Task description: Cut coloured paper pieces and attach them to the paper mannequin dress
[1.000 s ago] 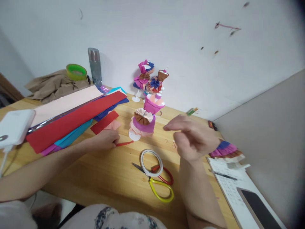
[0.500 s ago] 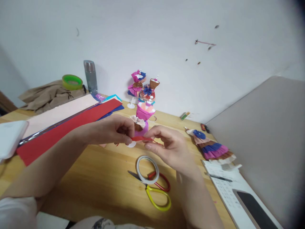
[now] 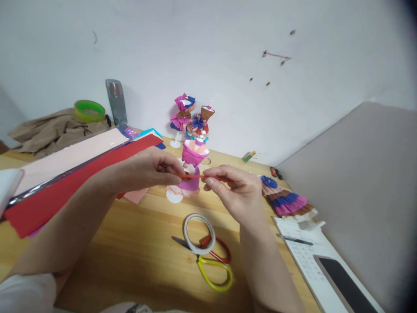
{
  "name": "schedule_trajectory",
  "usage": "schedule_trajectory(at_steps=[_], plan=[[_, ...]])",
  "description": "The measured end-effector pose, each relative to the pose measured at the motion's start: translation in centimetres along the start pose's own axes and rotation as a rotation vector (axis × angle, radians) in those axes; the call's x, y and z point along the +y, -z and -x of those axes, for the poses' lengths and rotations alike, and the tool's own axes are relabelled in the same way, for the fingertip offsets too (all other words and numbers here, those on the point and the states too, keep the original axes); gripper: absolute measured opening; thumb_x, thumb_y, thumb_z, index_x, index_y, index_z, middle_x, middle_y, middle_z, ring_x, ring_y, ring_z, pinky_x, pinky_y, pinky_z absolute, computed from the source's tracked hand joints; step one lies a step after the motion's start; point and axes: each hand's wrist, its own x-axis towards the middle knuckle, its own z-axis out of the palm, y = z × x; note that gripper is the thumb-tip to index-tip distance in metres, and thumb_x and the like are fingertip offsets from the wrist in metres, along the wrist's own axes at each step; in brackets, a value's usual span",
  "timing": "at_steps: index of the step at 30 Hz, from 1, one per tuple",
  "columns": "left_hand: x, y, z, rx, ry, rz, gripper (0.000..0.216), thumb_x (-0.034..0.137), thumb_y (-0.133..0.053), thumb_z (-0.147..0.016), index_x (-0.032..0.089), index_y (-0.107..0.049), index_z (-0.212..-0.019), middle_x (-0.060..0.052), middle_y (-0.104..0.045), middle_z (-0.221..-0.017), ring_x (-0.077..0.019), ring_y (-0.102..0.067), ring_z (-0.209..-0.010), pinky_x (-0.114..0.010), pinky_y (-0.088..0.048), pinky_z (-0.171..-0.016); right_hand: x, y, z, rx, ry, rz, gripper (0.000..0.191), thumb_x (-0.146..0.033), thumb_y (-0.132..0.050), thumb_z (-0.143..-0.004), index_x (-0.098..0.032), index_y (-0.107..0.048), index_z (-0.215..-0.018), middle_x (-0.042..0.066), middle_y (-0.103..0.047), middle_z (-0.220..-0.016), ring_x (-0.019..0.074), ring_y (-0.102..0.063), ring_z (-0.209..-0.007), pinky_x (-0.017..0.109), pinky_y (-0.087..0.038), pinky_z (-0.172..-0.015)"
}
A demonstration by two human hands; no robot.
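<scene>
A thin red paper strip (image 3: pixel 194 176) is stretched between my two hands above the wooden table (image 3: pixel 140 243). My left hand (image 3: pixel 153 169) pinches its left end and my right hand (image 3: pixel 234 191) pinches its right end. Just behind the strip stands a small paper-dress figure (image 3: pixel 190 169) in pink, purple and brown on a white round base. More paper-dress figures (image 3: pixel 192 117) stand further back by the wall.
Long sheets of red (image 3: pixel 74 182) and pale pink paper (image 3: pixel 65 154) lie at the left. Scissors (image 3: pixel 211 261) and a white tape ring (image 3: pixel 198 228) lie near the front. A lying dress figure (image 3: pixel 285 200), a notepad (image 3: pixel 309 256), a phone (image 3: pixel 345 284), a flask (image 3: pixel 115 102) and green tape (image 3: pixel 88 111) are around.
My left hand lifted the red strip off the table and my right hand came in to take its other end. Both hands now hold it taut, slightly higher than before.
</scene>
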Motion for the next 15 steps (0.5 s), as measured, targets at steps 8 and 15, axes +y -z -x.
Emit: schedule_trajectory(at_steps=[8,15], plan=[[0.3,-0.6,-0.7,0.394,-0.14,-0.243,0.019,0.023,-0.061,-0.077,0.018,-0.068,-0.061,0.005,-0.058,-0.052,-0.0078,-0.05,-0.049,-0.019,-0.037,-0.047,-0.1,-0.7,-0.1,0.092,0.05,0.129,0.01,-0.017,-0.063,-0.088,-0.018,-0.071,-0.082,0.001,-0.073,-0.071,0.0135,-0.065,-0.057,0.027,-0.051,-0.056],[-0.6,-0.2,-1.6,0.517,-0.307,-0.501,0.018,0.019,-0.059,-0.079,0.019,-0.069,-0.065,0.002,-0.065,-0.063,-0.0098,-0.053,-0.058,-0.023,-0.04,-0.058,0.5,-1.5,-0.7,0.158,0.199,0.333,0.015,-0.015,-0.059,-0.089,-0.018,-0.066,-0.075,0.0,-0.068,-0.065,0.0117,-0.06,-0.054,0.024,-0.049,-0.055]])
